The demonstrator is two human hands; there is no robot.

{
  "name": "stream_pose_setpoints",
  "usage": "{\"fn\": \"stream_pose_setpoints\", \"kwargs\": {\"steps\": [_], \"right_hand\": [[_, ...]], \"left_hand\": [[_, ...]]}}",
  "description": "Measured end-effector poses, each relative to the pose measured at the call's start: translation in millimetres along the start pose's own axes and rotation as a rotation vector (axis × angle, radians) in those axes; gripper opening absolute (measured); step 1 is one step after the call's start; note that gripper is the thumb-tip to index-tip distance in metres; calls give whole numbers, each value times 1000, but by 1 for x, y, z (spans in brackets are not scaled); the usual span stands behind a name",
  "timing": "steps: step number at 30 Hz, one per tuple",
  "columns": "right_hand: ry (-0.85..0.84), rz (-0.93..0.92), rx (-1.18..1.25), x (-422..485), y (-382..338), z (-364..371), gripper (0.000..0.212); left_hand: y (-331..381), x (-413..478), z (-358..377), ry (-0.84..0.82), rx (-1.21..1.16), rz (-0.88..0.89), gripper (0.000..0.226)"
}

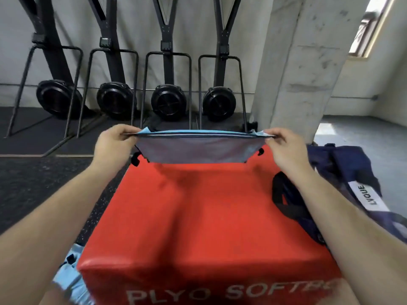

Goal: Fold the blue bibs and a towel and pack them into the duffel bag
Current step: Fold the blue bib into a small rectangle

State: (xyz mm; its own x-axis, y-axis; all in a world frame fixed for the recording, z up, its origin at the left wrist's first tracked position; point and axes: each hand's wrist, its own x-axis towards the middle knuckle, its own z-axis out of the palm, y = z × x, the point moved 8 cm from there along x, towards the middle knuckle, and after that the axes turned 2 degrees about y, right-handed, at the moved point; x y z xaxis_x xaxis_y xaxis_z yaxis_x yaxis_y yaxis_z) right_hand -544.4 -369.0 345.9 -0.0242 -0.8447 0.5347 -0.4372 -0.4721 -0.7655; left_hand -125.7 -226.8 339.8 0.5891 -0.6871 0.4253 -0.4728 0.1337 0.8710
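1. Light blue bib (201, 149) hanging stretched between both hands, above the far edge of the red box (198, 216).
2. Pinching its left top corner with the left hand (114, 142), fingers curled tight on the fabric.
3. Pinching its right top corner with the right hand (286, 146), same tight hold.
4. Lying just right of the right forearm, on the floor: navy duffel bag (352, 172), one black strap draping onto the box.
5. Showing below the left forearm, beside the box: more light blue fabric (68, 278).

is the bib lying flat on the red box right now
No, both hands, left and right, hold the blue bib stretched in the air above the red box.
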Motion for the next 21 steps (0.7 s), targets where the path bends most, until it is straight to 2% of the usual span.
{"fn": "stream_pose_setpoints", "kwargs": {"steps": [3,7,8,11,13,15,18,21], "right_hand": [[-31,60,-64,-52,71,19,27],[-147,171,-240,-140,142,39,34],[-180,169,-271,-156,147,44,35],[-199,35,-478,-179,141,53,36],[-158,-55,-656,-186,128,53,34],[-138,-121,-756,-190,116,54,28],[-217,-43,-747,-191,121,61,29],[-219,16,-731,-192,123,62,32]], "left_hand": [[-59,-53,24,-58,-2,-75,23],[-138,-125,54,-231,233,-110,30],[-149,-138,59,-251,354,-87,30],[-148,-161,60,-161,686,76,27],[-140,-166,70,-206,727,227,35],[-141,-164,75,-267,725,266,33],[-141,-163,76,-270,701,291,26],[-138,-165,75,-258,707,295,24]]}}
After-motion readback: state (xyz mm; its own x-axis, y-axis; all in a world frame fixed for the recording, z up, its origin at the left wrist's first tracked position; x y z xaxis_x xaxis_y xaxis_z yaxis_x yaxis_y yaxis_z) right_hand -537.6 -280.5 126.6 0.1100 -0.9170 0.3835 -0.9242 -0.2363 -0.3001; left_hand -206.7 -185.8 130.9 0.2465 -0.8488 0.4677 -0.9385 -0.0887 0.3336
